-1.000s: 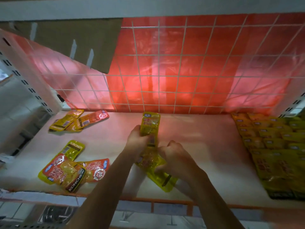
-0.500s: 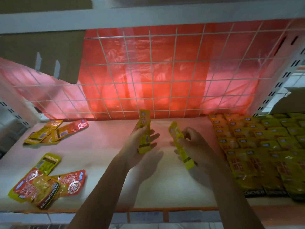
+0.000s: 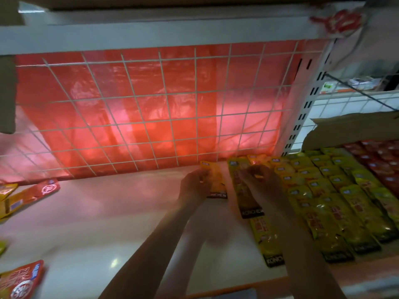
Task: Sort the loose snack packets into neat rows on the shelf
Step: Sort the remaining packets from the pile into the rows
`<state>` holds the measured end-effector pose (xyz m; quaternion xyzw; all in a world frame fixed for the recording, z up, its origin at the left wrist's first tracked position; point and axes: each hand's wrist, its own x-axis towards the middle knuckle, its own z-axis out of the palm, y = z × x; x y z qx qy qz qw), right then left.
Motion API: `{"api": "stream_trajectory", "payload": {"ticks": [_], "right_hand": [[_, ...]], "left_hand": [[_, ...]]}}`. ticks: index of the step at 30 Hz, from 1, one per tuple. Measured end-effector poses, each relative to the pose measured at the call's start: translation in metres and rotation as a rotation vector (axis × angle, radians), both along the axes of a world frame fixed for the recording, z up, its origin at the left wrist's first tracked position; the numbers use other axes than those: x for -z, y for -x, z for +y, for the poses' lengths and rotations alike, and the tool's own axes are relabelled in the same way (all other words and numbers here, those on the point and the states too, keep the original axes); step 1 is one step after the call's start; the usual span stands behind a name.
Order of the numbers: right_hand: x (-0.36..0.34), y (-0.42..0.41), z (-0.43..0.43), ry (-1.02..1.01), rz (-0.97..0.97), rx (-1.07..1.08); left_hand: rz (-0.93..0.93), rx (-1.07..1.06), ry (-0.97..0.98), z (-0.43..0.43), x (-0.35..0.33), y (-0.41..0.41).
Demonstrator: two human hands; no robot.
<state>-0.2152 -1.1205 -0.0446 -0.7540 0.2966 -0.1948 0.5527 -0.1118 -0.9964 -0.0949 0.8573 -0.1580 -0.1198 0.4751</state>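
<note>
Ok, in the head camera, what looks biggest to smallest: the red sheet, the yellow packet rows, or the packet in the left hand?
1. red sheet, by far the largest
2. yellow packet rows
3. packet held in the left hand, the smallest

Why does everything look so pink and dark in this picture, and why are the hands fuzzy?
Head view: light glows through the red sheet behind, tinting the white shelf pink; head view again: the left hand, its packet and the right hand sit in dim light and look a little smeared; head view too: the wire grid bows slightly because of the wide lens.
</note>
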Motion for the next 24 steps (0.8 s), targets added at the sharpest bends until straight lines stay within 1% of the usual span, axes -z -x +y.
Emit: {"api": "stream_trajectory", "payload": {"ticks": [5,8,12,15,18,21,22,24], "right_hand": [[0.005,0.000,-0.034,-0.053,-0.047,0.065],[0.007,-0.003,-0.045,-0.055,-0.048,0.070],[0.012,-0.011,-0.049,-0.003,-0.020,0.062],[0.013,-0.016,-0.049,0.002,-0.025,0.055],[0.017,-0.018,-0.048,-0.007,-0.030,0.022],[0.021,-0.022,-0.045,-0.057,-0.059,0.000],[0.021,-0.023,-0.043,-0.072,-0.068,0.002],[0.022,-0.028,-0.040,-0.105,-0.087,0.003]], "left_hand": [[-0.103,0.114,-0.237,-0.024,0.003,-0.005],[-0.147,0.107,-0.280,-0.031,0.002,-0.009],[-0.206,0.085,-0.353,-0.035,0.006,-0.010],[-0.218,0.069,-0.388,-0.033,0.008,-0.007],[-0.251,0.064,-0.364,-0.032,0.009,-0.006],[-0.285,0.027,-0.207,-0.031,0.001,-0.002],[-0.255,0.020,-0.134,-0.031,-0.003,0.000],[-0.074,0.039,0.021,-0.031,-0.010,0.005]]}}
